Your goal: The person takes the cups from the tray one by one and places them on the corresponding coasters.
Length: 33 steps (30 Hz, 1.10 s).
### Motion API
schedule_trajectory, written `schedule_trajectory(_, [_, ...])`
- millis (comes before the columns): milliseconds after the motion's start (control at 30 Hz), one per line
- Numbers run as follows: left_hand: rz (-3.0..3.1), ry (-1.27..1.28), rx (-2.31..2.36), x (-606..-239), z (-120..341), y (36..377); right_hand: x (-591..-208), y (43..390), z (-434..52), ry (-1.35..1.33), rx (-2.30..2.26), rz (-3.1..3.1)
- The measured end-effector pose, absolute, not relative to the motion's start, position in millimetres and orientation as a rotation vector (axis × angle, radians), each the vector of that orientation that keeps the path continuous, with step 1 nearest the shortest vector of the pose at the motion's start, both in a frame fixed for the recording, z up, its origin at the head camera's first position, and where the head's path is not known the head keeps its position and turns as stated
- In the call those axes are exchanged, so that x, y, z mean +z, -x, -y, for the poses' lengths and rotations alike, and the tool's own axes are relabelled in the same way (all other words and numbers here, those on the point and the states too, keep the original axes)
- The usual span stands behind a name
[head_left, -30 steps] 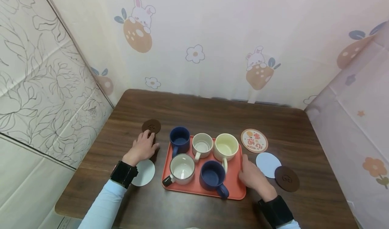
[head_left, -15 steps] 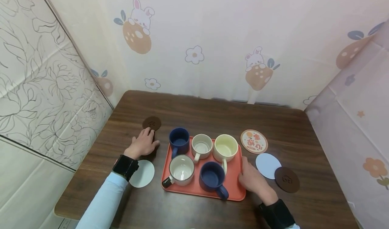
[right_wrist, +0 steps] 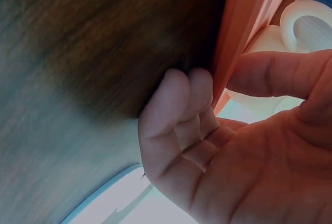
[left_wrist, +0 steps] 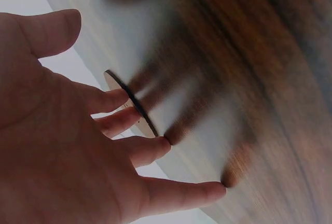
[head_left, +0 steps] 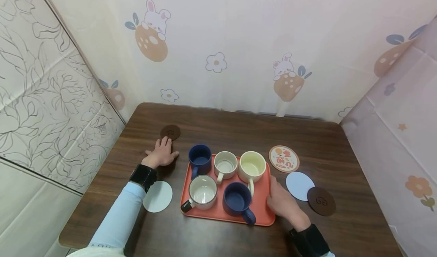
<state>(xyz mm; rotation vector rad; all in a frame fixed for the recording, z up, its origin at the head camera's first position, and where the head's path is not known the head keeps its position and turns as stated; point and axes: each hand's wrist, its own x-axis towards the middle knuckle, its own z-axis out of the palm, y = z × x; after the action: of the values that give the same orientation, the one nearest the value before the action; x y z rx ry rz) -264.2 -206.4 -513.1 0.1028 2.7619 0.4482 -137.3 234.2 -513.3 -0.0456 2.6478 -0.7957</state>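
Note:
My left hand [head_left: 160, 153] lies with fingers spread over the table's left side, fingertips at the near edge of a round dark brown coaster [head_left: 170, 132]. In the left wrist view two fingertips meet the rim of that coaster [left_wrist: 116, 86]. My right hand [head_left: 282, 200] holds the right edge of a coral-red tray [head_left: 263, 211]; its thumb is inside the rim and curled fingers are outside. On the tray stand a navy mug [head_left: 200, 158], a cream cup [head_left: 225, 164], a pale yellow mug [head_left: 252, 166], a white mug with black handle [head_left: 203, 191] and another navy mug [head_left: 237, 198].
A white round coaster [head_left: 158, 196] lies beside my left wrist. To the right of the tray are a patterned coaster [head_left: 284, 159], a pale blue one [head_left: 299, 185] and a dark brown one [head_left: 321, 201] overlapping it. Patterned cloth [head_left: 218, 82] hangs behind the wooden table [head_left: 235, 126].
My left hand and the dark brown coaster at its fingertips have slid away from me, toward the table's back edge, and the fingers have spread wider. My right hand keeps its grip on the tray.

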Motion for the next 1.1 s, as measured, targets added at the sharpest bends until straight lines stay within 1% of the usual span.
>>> schedule_trajectory(600, [-2.722, -0.04, 0.461, -510.0, 210.5, 300.9, -511.8, 133.7, -231.9, 0.035, -0.793, -2.671])
schedule_trajectory(1100, [-2.712, -0.013, 0.452, -509.0, 210.0, 316.4, -512.1, 134.6, -231.0, 0.021, -0.781, -2.668])
